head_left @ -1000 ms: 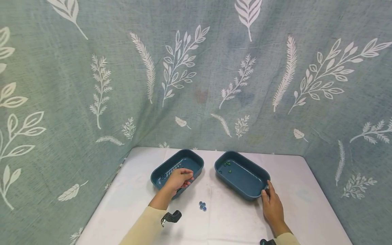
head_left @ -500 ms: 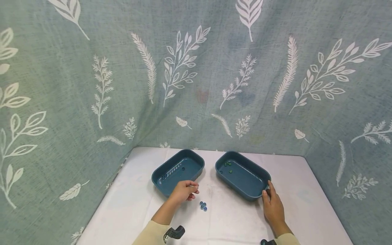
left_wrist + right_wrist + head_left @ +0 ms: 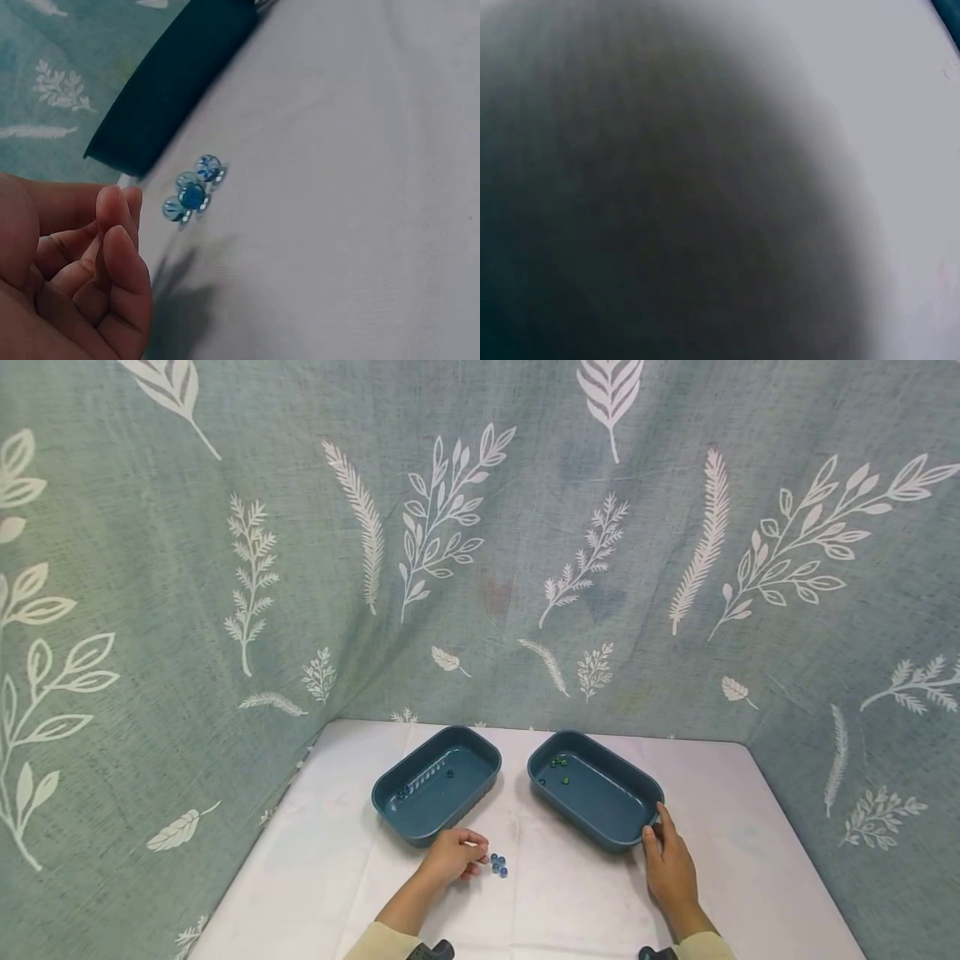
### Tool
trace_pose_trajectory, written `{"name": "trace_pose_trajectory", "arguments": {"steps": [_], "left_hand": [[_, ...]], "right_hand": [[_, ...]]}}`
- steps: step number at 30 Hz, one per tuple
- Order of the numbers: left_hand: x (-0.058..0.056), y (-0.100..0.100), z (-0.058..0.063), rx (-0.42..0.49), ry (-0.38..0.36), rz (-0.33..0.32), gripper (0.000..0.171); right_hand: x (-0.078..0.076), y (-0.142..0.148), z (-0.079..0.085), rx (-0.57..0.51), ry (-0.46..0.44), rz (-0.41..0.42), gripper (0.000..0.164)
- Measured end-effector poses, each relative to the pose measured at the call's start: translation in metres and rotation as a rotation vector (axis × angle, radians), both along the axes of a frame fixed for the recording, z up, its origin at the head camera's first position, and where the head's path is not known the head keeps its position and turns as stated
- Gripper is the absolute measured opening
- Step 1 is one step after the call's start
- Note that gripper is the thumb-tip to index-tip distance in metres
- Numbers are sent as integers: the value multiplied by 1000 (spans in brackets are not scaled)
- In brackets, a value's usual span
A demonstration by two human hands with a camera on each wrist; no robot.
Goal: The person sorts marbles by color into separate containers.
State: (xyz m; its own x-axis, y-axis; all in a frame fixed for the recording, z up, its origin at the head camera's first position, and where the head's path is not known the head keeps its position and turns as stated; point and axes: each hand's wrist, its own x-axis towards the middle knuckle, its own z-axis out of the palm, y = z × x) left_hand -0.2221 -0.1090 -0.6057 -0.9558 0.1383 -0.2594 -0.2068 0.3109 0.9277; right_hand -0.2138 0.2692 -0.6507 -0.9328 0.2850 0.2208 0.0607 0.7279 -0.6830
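Blue patterned glass marbles (image 3: 495, 867) lie in a small cluster on the white cloth. My left hand (image 3: 454, 858) hovers just left of them in the head view. In the left wrist view its thumb and loosely bent fingers (image 3: 124, 259) stand close to the marbles (image 3: 192, 196), with nothing visible between the tips. My right hand (image 3: 670, 872) rests at the near right corner of the right blue tray (image 3: 600, 831), thumb and forefinger touching its edge. Its other fingers are hidden. The right wrist view is mostly a dark blur.
The left blue tray (image 3: 390, 818) stands behind my left hand, with a few dark blue marbles (image 3: 403, 792) inside. Several green marbles (image 3: 559, 762) sit in the right tray's far left end. Patterned curtains (image 3: 480, 660) rise at the table's back and sides.
My left hand has come out from over the left tray, moving down and right to the marble cluster; a dark marble it covered in the tray shows. My right hand stays put.
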Motion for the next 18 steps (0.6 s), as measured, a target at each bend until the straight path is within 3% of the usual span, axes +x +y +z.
{"name": "trace_pose_trajectory", "arguments": {"steps": [18], "left_hand": [[2,17,-11,-70,3,-27,7]], "right_hand": [[1,-1,3,-7,-17,-4,59]]}}
